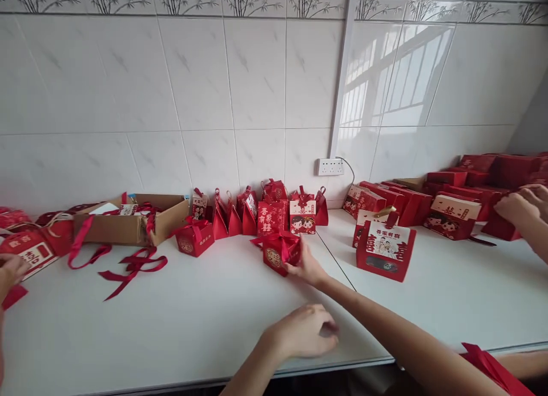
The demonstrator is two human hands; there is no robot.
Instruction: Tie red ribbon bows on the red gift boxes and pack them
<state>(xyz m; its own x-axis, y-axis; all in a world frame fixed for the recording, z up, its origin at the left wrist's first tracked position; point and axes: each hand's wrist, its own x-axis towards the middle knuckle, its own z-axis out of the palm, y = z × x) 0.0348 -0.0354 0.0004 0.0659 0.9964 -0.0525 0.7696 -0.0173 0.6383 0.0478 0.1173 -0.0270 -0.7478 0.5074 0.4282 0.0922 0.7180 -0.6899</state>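
My right hand [310,265] is shut on the right side of a small red gift box [274,258] with gold print and a red ribbon on top. The box rests on the white table, in front of a row of other red boxes. Nearer the table's front edge, my left hand [303,330] hovers with loosely curled fingers. A gap shows between its thumb and fingers, and I see nothing in it. Left of the held box stands a similar ribboned gift box [194,237].
A cardboard box [107,229] holds ribbons and red packets; loose red ribbon [135,266] lies before it. A red bag-shaped box [385,250] stands right, with several more behind. Co-workers' hands [11,270] reach in at both sides. A power strip [330,166] hangs on the wall.
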